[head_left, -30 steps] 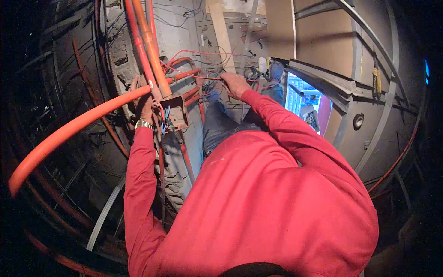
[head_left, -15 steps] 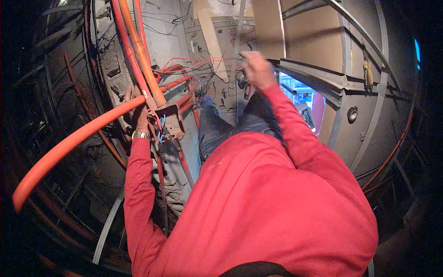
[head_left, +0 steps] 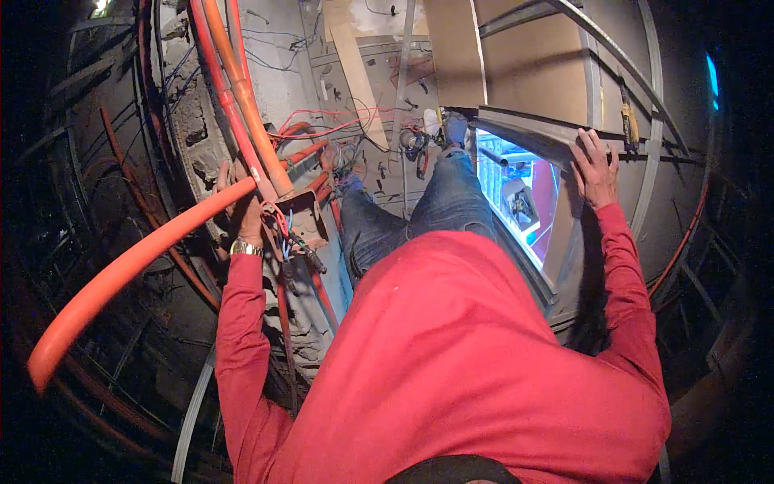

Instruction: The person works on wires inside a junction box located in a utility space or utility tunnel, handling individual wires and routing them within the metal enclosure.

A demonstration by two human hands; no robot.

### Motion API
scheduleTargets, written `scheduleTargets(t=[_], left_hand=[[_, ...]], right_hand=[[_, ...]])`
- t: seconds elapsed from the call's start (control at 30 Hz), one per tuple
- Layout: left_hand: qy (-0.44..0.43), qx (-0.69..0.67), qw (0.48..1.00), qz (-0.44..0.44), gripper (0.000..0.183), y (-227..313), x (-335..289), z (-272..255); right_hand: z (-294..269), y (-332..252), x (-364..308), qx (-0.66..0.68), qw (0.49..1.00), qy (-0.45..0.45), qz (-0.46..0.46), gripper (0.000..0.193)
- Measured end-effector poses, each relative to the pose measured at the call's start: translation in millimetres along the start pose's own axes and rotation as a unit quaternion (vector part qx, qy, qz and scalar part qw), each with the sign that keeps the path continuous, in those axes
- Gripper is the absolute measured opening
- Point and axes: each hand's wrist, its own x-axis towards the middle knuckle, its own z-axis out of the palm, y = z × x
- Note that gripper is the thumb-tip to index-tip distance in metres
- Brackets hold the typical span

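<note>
My left hand (head_left: 244, 216) reaches up behind a bent orange conduit (head_left: 141, 262), its visible fingers stretched along the rough wall edge; the conduit hides part of it. Close by its right side is an open metal junction box (head_left: 305, 211), with red, blue and dark wires (head_left: 284, 227) hanging out. Away to the right, my right hand (head_left: 597, 168) lies with fingers apart on the end of a metal channel (head_left: 548, 131) beside a lit opening. Nothing loose shows in that palm.
Red and orange conduits (head_left: 234, 85) run up the masonry wall. A lit opening (head_left: 516, 189) drops to a room below, right of my legs. Loose red wires (head_left: 339, 121), a wooden strip (head_left: 355, 68) and debris lie ahead. A yellow-handled tool (head_left: 629, 121) rests against the boards at right.
My right hand has swung right and down from above my knees to the metal channel. My right leg has shifted, exposing more of the opening. The left hand stays by the box.
</note>
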Motion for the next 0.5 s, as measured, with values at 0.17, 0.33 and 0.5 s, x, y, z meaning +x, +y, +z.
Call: scheduleTargets(t=[0.17,0.33,0.5], left_hand=[[-0.066,-0.112,0.986,-0.1,0.049,-15,-10,6],[-0.039,0.123,0.991,0.025,0.05,5,8,-6],[-0.037,-0.059,0.996,-0.053,0.043,-7,-4,5]], right_hand=[[4,3,-14,0.017,0.999,-0.003,-0.046,0.059],[12,3,-15,-0.015,0.997,0.075,-0.013,0.062],[4,5,-22,0.071,0.976,0.173,0.11,0.048]])
